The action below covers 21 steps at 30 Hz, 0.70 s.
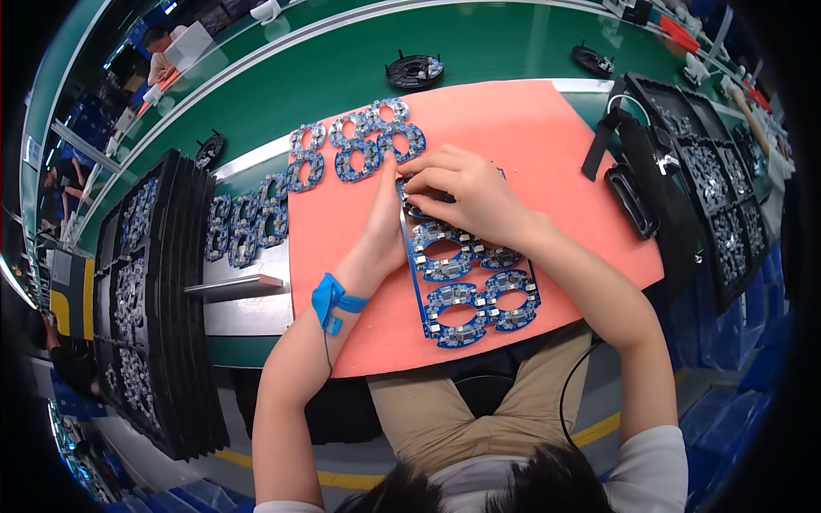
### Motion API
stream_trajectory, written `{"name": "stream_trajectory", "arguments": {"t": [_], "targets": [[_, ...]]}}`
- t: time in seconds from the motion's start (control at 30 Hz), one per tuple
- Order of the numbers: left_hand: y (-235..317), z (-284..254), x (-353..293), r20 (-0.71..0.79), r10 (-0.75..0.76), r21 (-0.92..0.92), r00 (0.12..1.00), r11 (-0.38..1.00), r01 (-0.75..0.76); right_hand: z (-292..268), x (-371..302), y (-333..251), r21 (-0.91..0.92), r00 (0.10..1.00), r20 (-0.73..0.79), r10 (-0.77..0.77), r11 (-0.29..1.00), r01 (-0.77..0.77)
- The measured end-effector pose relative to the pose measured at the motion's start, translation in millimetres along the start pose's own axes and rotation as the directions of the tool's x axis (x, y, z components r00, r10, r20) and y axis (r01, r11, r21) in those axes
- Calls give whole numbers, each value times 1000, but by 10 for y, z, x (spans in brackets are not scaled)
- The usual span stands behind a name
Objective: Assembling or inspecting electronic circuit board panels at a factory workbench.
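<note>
A blue printed circuit board panel (445, 272) with several ring-shaped boards joined by a side rail lies lengthwise on a pink foam mat (359, 316). At its upper left edge my left hand (385, 224) grips the panel, with the thumb stretched upward. A blue wrist strap (333, 301) with a thin cord goes round that wrist. Over the panel's upper end, my right hand (470, 192) is closed, its bent fingers and thumb pinching at the boards there. My fingers partly cover that end. Separated ring boards (357, 161) lie in pairs on the mat's upper left.
More ring boards (244, 229) rest left of the mat, by a metal bar (235, 285). Stacked black trays (184, 316) of boards stand left; another black tray (723, 209) lies right, near a black strapped device (631, 201). Black round parts (414, 72) sit on the green conveyor (342, 60).
</note>
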<state>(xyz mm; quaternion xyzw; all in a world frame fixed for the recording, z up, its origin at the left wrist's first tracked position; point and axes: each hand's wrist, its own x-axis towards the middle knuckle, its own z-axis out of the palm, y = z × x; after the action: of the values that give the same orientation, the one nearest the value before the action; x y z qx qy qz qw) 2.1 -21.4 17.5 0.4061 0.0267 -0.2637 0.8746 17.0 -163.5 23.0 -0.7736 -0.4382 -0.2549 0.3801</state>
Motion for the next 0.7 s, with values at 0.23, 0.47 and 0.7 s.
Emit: {"name": "stream_trajectory", "arguments": {"t": [0.23,0.47,0.7], "targets": [[-50,-47,77,-76,43,76,996,996,-37,-29,29,-100,365,915,110,388,840,-401],[21,26,-8,44,-22,-5,999,1000,23,25,-19,49,-11,997,10,81,997,-81],[-8,-7,9,-7,-34,8,999,999,34,-99,42,-112,377,852,109,512,772,-512]]}}
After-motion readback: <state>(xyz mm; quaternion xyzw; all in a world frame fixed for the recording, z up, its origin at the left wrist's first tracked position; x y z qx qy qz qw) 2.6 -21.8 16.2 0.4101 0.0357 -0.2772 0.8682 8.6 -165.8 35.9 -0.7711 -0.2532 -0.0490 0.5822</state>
